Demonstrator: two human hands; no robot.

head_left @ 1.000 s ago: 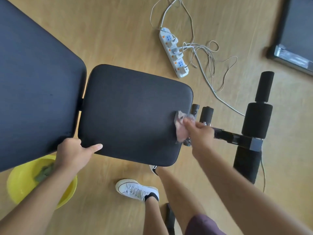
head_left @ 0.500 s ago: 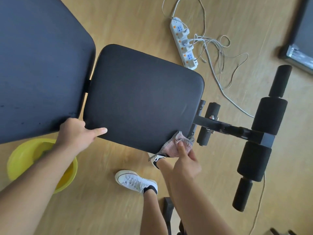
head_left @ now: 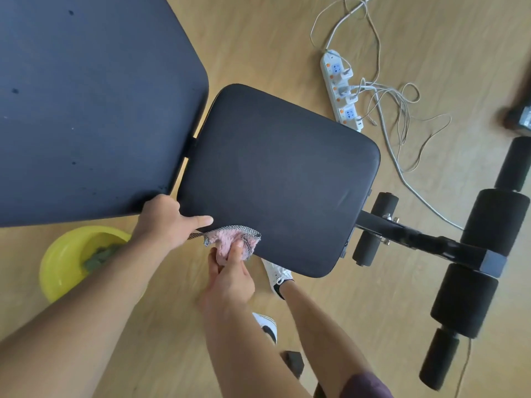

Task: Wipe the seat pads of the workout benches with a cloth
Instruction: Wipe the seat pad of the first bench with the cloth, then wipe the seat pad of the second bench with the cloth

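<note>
A black seat pad (head_left: pixel 275 179) of a workout bench fills the middle of the view, with the larger back pad (head_left: pixel 86 104) to its left. My right hand (head_left: pixel 230 277) is shut on a pink cloth (head_left: pixel 230 239) and presses it against the seat pad's near edge, toward the left corner. My left hand (head_left: pixel 169 222) rests on that near left corner, thumb stretched along the pad's edge just above the cloth, holding nothing.
A yellow basin (head_left: pixel 66 262) with a greenish rag in it sits on the wooden floor at the left. Black foam leg rollers (head_left: pixel 488 254) stick out at the right. A white power strip (head_left: pixel 340 90) with tangled cables lies beyond the seat. My white shoes (head_left: pixel 277 275) stand below the pad.
My right hand has carried the cloth from the seat pad's right end round the near right corner and leftward along the near edge, close to my left hand. The left hand stayed at its corner.
</note>
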